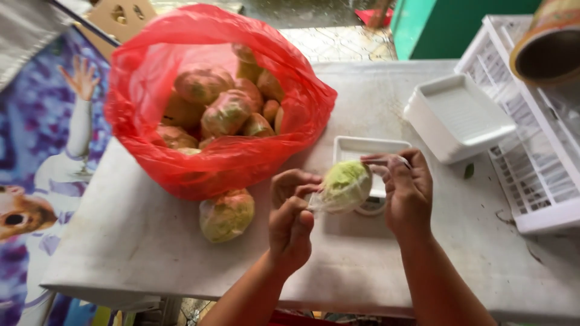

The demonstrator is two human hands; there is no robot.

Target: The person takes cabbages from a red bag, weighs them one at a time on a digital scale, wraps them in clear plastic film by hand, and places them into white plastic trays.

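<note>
A small green cabbage head wrapped in clear film (345,185) hangs above the white table (151,235), held between both hands. My left hand (292,220) pinches the film at its lower left side. My right hand (406,188) grips the film at its upper right. Under it sits a white foam tray on a small scale (362,148). A second wrapped cabbage (227,214) lies on the table to the left, touching a big red plastic bag (151,90) full of several more wrapped ones.
A stack of white foam trays (457,115) sits at the back right. A white plastic rack (531,163) runs along the right edge, with a roll (547,39) above it. A printed poster (42,151) hangs left of the table.
</note>
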